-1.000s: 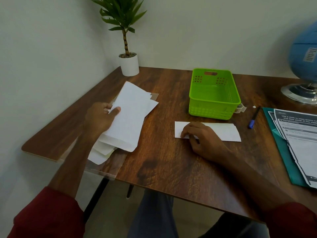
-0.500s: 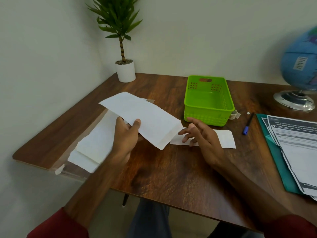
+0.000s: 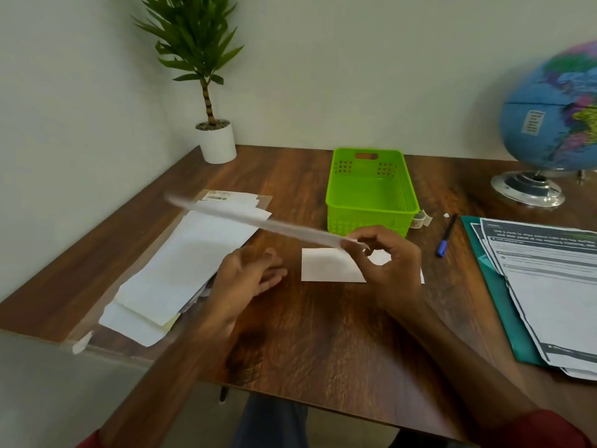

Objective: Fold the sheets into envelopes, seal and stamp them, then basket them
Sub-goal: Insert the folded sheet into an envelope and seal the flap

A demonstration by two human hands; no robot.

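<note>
- Head view: I see a wooden bench (image 3: 323, 334) in a white-walled corner, green basket (image 3: 371, 192) toward the back.
- In front of the basket, my right hand (image 3: 392, 266) pinches a blurred envelope (image 3: 258, 221); my left hand (image 3: 248, 279) hangs open, empty.
- Left of the basket lies the paper stack (image 3: 184, 266).

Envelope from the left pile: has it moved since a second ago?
Yes. The envelope left the pile and now hangs edge-on in the air toward the green basket, pinched by the right hand; the left hand has let go.
</note>
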